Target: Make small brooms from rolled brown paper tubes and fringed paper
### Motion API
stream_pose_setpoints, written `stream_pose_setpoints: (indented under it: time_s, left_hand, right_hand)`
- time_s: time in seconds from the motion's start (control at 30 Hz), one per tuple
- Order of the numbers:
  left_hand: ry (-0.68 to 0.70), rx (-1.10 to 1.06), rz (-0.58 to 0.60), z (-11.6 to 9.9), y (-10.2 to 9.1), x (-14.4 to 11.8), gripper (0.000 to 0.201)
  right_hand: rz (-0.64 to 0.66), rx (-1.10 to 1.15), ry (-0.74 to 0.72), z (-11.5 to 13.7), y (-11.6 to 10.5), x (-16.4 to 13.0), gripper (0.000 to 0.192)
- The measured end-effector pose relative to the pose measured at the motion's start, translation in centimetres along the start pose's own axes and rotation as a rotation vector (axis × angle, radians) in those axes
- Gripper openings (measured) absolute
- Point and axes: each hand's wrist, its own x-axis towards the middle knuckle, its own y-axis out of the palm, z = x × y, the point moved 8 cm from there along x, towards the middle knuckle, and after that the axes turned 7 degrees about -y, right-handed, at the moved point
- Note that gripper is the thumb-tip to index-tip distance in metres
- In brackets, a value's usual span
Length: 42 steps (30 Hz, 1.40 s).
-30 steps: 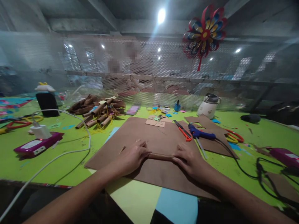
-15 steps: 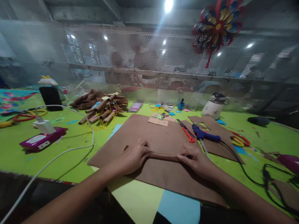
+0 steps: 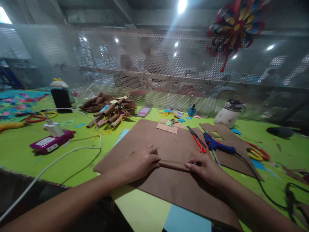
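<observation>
A thin brown paper roll [image 3: 173, 165] lies across the large brown sheet [image 3: 166, 193]. My left hand [image 3: 145, 159] has its fingers closed over the roll's left end, which they hide. At the right end, my right hand [image 3: 200, 164] pinches the roll between thumb and fingers. Beyond my right hand, an orange and black utility knife [image 3: 198, 140] and a blue glue gun [image 3: 218, 145] rest on brown paper. Farther back on the sheet lies a small brown card [image 3: 167, 127] with a green star [image 3: 168, 122] on it.
Finished-looking brown rolls with yellow strings [image 3: 109, 117] are heaped at the back left. A purple power strip [image 3: 51, 142] with a white cable [image 3: 72, 149] sits at left. A white jug [image 3: 228, 113] and red-yellow scissors [image 3: 258, 152] are at right. Perforated metal panels [image 3: 159, 71] stand behind the table.
The view has swung slightly left, so the scene sits farther right in the picture. Both hands keep hold of the paper roll, which has hardly moved on the sheet.
</observation>
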Motion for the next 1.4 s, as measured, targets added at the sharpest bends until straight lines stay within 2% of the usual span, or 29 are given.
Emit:
stream_pose_setpoints:
  time_s: [0.23,0.37,0.6,0.8,0.93,1.13,1.27,1.4]
  left_hand:
    - [-0.003,-0.08,0.071,0.7,-0.2,0.9,0.03]
    - [0.016,-0.113,0.103,0.7,-0.3,1.2,0.033]
    - [0.018,-0.096,0.084,0.6,-0.3,1.2,0.035]
    - [0.015,-0.075,0.132,0.5,-0.3,1.4,0.033]
    - [-0.037,-0.077,0.089,0.8,-0.2,1.2,0.032]
    - [-0.044,-0.082,0.013,1.4,0.1,0.7,0.026]
    - [-0.05,-0.012,-0.018,1.1,-0.1,0.6,0.028]
    - [0.009,0.03,-0.042,0.2,-0.6,0.6,0.027]
  right_hand:
    - [-0.118,-0.162,-0.201,1.2,-0.2,-1.1,0.025]
    - [-0.04,-0.221,-0.284,2.4,0.2,-1.5,0.028]
    - [0.014,-0.185,-0.205,1.8,0.4,-1.2,0.023]
    - [0.024,-0.178,-0.152,1.4,0.5,-1.0,0.026]
    - [0.026,-0.178,-0.152,1.4,0.3,-1.0,0.028]
    - [-0.012,-0.097,-0.143,0.8,0.0,-0.9,0.013]
    - [-0.023,-0.092,-0.133,0.2,0.1,-0.7,0.019]
    - [-0.038,-0.114,-0.162,0.5,-0.2,-0.7,0.026]
